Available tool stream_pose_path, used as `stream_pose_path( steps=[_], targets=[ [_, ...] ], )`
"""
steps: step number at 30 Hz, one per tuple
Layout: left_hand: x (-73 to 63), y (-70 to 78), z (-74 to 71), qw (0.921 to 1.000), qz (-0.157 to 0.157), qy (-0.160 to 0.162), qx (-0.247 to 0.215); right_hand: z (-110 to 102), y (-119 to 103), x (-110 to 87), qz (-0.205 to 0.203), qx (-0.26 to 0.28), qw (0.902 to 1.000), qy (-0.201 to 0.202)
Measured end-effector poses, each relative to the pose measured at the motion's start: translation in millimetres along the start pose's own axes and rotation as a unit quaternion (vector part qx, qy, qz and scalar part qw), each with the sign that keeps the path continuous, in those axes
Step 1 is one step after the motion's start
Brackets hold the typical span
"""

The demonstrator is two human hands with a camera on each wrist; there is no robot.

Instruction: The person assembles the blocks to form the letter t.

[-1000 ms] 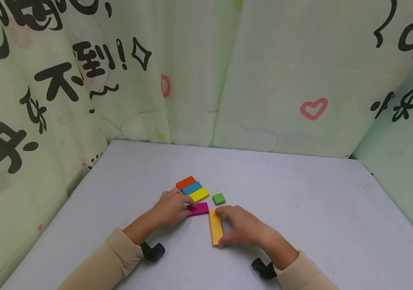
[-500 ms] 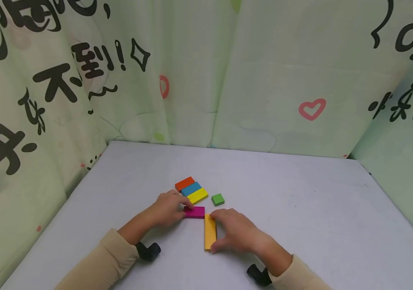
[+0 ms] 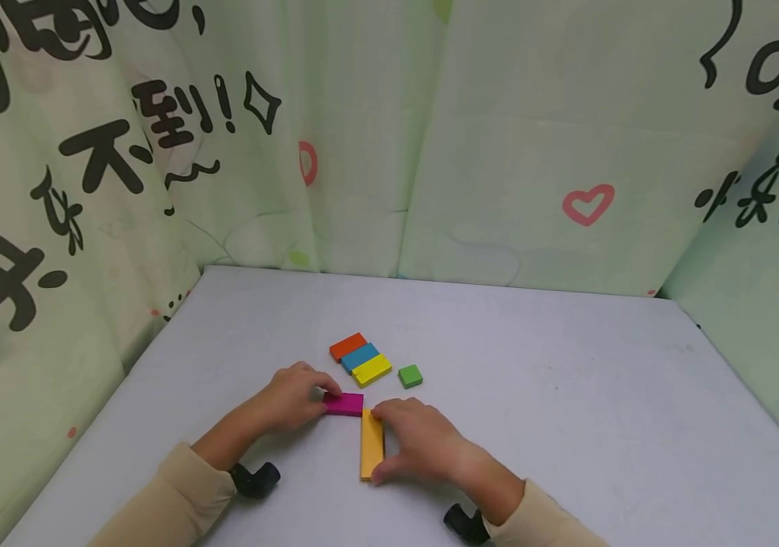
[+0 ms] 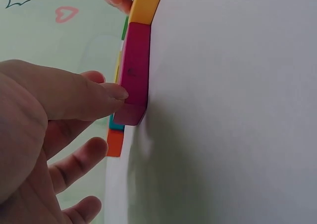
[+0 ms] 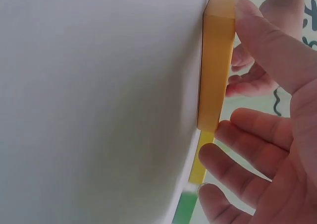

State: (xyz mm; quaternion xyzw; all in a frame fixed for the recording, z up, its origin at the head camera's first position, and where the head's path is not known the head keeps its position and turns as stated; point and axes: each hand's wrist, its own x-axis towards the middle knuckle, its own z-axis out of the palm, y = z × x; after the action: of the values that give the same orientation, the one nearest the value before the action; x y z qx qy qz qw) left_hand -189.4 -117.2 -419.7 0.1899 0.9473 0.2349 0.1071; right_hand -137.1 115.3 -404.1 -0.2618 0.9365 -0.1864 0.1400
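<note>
My left hand (image 3: pixel 287 399) pinches the left end of a magenta block (image 3: pixel 345 404), thumb on the near side, as the left wrist view shows. The block lies flat on the table. Its right end meets the top of a longer amber-yellow block (image 3: pixel 372 448), so the two form a corner. Thumb and a finger of my right hand (image 3: pixel 424 442) grip that amber block (image 5: pixel 217 65) at its two ends; its other fingers are spread. Beyond my hands, red-orange (image 3: pixel 348 346), blue (image 3: pixel 360 358) and yellow (image 3: pixel 372 370) blocks lie side by side in a slanted row.
A small green block (image 3: pixel 410 376) lies right of the yellow one. The white table (image 3: pixel 567 410) is bordered at the back and sides by a pale green curtain (image 3: pixel 499 152) with black writing and hearts. Black camera mounts (image 3: pixel 256 480) stick out from both wrists.
Both hands have slid left and slightly nearer, carrying the magenta and amber blocks along together. The amber block has turned straighter. The row and the green block have stayed put.
</note>
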Motion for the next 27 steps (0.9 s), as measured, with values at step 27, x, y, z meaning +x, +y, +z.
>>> stream_pose_path(
  steps=[27],
  targets=[
    [-15.7,-29.8,-18.3,0.9999,0.0,0.006,-0.011,15,-41,19.4,0.008,-0.037,0.9993,-0.008]
  ],
)
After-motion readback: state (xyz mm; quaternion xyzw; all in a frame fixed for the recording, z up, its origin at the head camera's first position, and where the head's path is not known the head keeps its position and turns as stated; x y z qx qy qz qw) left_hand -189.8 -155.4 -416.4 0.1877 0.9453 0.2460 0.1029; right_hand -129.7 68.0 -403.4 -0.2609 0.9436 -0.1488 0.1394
